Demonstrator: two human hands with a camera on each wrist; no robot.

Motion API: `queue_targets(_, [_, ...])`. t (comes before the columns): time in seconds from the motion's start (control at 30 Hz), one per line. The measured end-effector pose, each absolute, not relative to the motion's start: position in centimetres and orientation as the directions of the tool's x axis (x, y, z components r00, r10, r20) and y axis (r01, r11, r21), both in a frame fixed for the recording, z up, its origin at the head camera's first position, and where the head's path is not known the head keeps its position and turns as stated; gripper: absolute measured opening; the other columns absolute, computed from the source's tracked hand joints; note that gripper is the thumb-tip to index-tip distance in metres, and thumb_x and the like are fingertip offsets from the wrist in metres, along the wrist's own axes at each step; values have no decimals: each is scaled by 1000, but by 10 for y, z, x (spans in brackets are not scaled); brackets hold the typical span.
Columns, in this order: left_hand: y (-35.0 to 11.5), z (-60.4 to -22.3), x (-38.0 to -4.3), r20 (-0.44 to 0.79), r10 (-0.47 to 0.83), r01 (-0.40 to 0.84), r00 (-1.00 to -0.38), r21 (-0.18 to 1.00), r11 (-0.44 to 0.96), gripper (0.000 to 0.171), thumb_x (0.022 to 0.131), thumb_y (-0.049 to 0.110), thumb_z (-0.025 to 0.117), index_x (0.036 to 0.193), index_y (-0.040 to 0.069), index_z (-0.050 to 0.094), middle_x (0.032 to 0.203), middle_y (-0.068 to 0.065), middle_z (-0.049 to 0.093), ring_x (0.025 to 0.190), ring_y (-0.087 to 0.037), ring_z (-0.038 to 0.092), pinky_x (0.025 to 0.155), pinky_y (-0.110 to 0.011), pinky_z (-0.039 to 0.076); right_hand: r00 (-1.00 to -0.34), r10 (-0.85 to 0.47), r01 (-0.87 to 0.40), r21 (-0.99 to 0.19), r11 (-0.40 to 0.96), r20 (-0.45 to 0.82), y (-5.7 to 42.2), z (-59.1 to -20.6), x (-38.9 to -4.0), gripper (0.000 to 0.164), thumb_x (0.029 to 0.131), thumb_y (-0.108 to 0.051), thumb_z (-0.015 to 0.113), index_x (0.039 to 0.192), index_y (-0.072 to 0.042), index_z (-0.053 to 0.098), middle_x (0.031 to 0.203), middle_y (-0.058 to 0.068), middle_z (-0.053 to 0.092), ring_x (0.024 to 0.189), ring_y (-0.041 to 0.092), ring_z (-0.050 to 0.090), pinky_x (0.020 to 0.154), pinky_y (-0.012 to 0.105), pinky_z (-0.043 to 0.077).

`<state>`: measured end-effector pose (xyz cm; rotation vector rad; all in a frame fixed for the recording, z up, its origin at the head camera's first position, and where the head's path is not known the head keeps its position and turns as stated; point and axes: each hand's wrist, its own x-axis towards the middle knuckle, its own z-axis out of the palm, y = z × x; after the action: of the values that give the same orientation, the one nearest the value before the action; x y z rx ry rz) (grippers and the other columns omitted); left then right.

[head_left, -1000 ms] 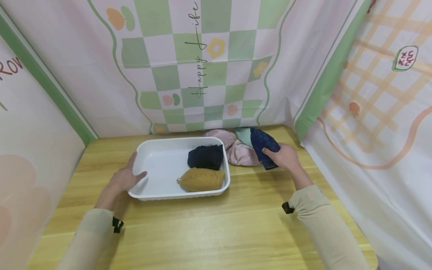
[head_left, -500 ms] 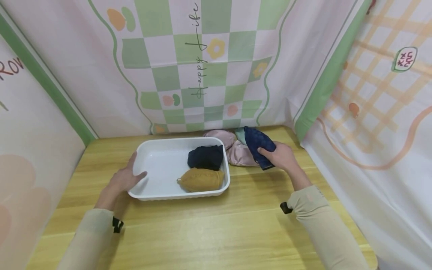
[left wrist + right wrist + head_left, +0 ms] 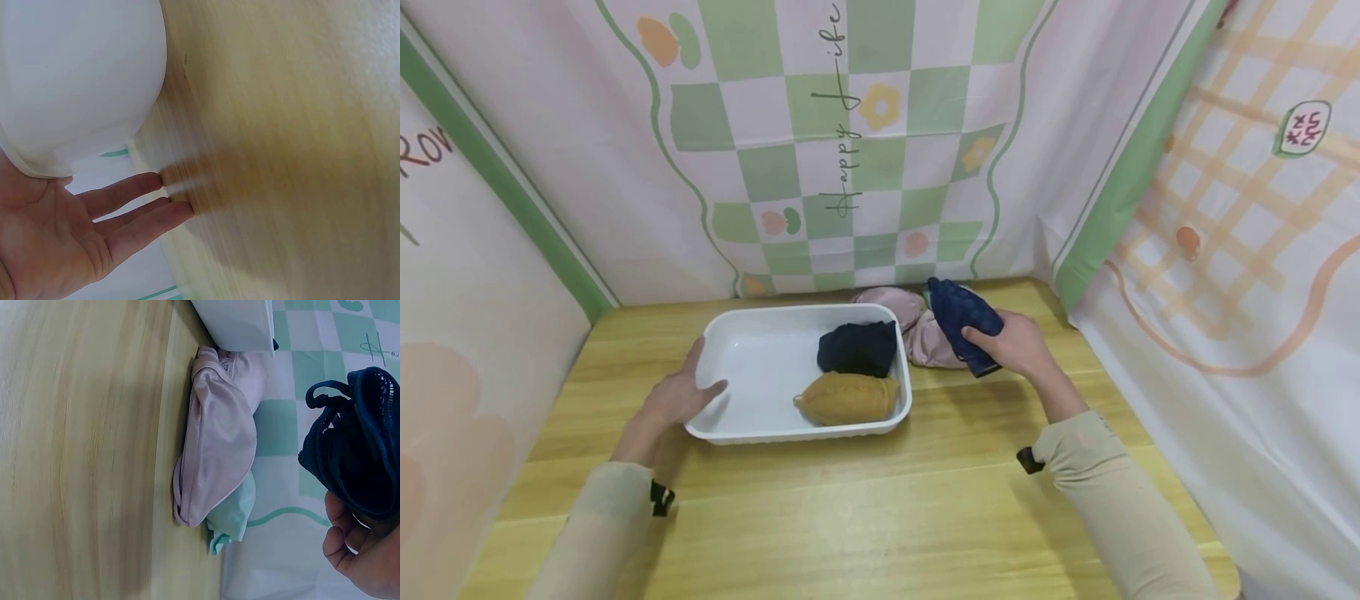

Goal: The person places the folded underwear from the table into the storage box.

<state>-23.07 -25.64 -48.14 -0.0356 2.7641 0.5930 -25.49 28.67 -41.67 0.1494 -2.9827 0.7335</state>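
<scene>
My left hand holds the left end of a white plastic tray, its thumb over the rim and other fingers outside. In the left wrist view, straight fingers reach down beside the tray wall toward the table. My right hand grips a folded navy bra, raised over the back right of the table; its strap and scalloped edge show in the right wrist view. Below it lies a pink satin bra with a mint-green garment behind, mostly hidden in the head view.
A black folded garment and a mustard folded bra lie at the tray's right end. Another pink piece rests behind the tray's corner. Printed curtains hang at the wooden table's back and sides.
My right hand has moved slightly left with the navy bra, which now covers more of the mint-green garment in the head view. The left hand and tray have stayed in place.
</scene>
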Motion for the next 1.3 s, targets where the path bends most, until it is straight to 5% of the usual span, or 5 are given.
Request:
queue_targets(0.63, [-255, -479, -229, -297, 49, -74, -954, 390, 918, 102, 98, 63, 43, 155, 18, -28, 141, -43, 42, 113, -56, 58, 95, -64, 47, -983, -130, -175, -447, 877, 129, 267, -409, -251, 49, 87, -56, 65, 94, -8, 66, 94, 17, 74, 87, 34, 68, 79, 49, 54])
queue_targets(1.3, [-254, -478, -227, -270, 62, -48, -961, 381, 923, 101, 99, 58, 45, 156, 14, -25, 136, -43, 48, 108, -55, 61, 90, -62, 50, -976, -184, -218, -464, 858, 119, 251, -404, -245, 52, 88, -57, 64, 101, -7, 66, 97, 16, 73, 89, 33, 67, 79, 47, 54])
